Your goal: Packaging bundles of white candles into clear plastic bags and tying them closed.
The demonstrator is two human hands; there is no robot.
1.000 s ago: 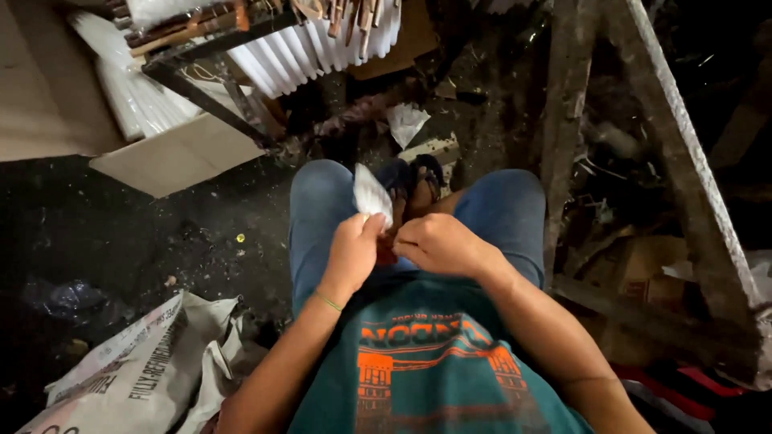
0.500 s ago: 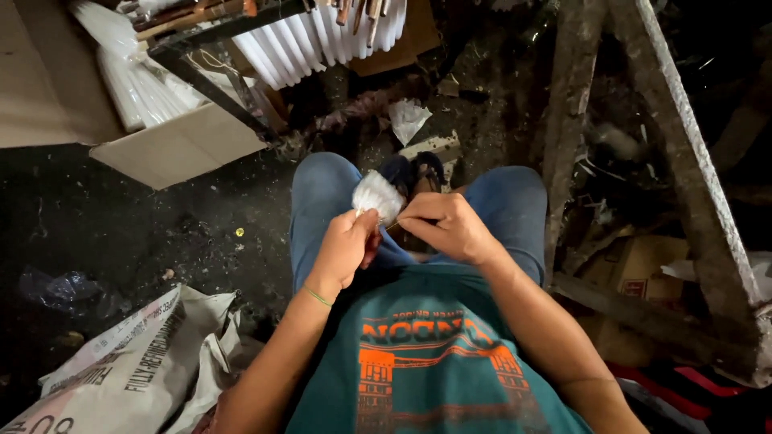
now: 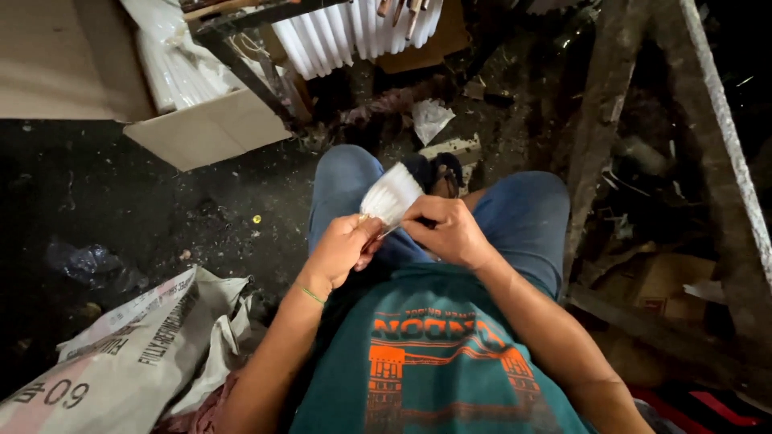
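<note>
Working from the left: a white woven sack [image 3: 121,354] with printed lettering lies crumpled on the dark floor beside my left leg. Above it, an open brown cardboard box [image 3: 205,128] holds long white candle-like sticks [image 3: 173,68], and more of these hang in a row from a dark frame [image 3: 362,28].

My left hand [image 3: 342,253] is closed in a pinch on the lower end of a small white fan-shaped bundle of thin strands [image 3: 392,195]. The bundle sits over my lap, between my blue-jeaned knees [image 3: 342,181]. Its long axis runs from the pinch up and to the right, away from my body, with the splayed end farthest from me.

My right hand [image 3: 446,233] is closed too, fingertips touching the bundle's base from the right side. It may be drawing a thread there; the view is too coarse to confirm. Both hands are equally near the bundle, each in contact.

Compared with half a second ago, the bundle is spread wider and flatter, and it is tilted further to the right. A second ago it stood narrower, held in the left hand alone.

Far right: a worn grey wooden frame [image 3: 708,120] slants across the view.
</note>
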